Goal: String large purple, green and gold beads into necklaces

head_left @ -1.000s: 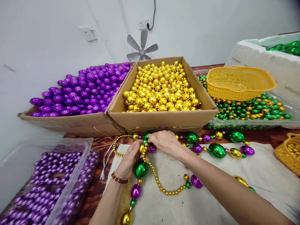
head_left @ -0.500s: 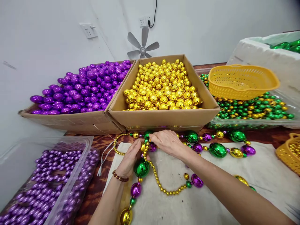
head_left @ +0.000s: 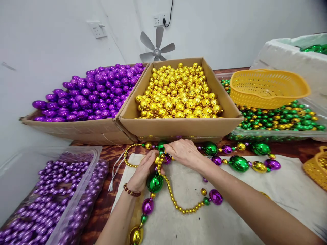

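Note:
A bead garland (head_left: 154,182) of green, purple and gold beads runs over the pale cloth (head_left: 184,224) and bunches up between my two hands. My left hand (head_left: 143,172) is closed on it from the left, thumb pointing up beside the small gold beads. My right hand (head_left: 182,152) pinches at the same bunch from the right, by a green bead; its fingertips are partly hidden. From the bunch a string of small gold beads (head_left: 176,204) curves down to a green bead and a purple bead (head_left: 216,196). Further large beads (head_left: 238,163) lie to the right.
Behind my hands stand a carton of gold beads (head_left: 178,123) and a carton of purple beads (head_left: 76,131). A clear tub (head_left: 98,156) holds purple bead strings at left. A yellow basket (head_left: 270,102) rests over a tub of mixed beads (head_left: 283,119). White tassel threads (head_left: 114,170) hang nearby.
The view has shifted slightly. Both hands stay at the bunch of beads, with hardly any movement.

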The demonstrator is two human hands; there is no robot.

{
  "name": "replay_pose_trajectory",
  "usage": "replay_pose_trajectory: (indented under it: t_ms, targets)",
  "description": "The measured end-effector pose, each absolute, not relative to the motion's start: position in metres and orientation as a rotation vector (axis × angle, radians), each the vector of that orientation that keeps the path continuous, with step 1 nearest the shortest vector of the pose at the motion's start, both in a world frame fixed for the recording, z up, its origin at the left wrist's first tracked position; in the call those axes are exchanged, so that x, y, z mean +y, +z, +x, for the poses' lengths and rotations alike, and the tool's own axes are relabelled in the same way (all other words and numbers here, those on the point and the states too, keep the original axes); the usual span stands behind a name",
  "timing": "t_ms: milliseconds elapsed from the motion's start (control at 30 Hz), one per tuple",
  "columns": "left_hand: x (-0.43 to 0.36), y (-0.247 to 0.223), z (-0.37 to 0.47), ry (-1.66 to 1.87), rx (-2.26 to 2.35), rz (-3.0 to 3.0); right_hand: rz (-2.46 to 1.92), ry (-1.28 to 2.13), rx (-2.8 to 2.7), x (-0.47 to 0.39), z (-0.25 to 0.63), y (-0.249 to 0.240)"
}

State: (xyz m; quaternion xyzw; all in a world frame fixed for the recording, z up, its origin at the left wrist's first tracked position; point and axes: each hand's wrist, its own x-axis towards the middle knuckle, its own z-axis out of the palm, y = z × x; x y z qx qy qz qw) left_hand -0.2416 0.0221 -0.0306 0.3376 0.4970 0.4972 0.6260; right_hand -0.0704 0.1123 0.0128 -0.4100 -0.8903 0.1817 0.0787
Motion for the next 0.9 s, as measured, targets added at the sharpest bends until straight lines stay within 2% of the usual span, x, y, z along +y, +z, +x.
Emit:
replay_pose_trajectory:
  t_ms: [667,900]
  targets:
    - [0.022,-0.031,-0.239,1.165,1.140,0.731,-1.251,0.584,-2.658,0.113,-0.067,0.009]
    - [0.016,-0.024,-0.242,1.225,1.198,0.897,-1.181,0.908,-2.453,0.098,-0.039,0.021]
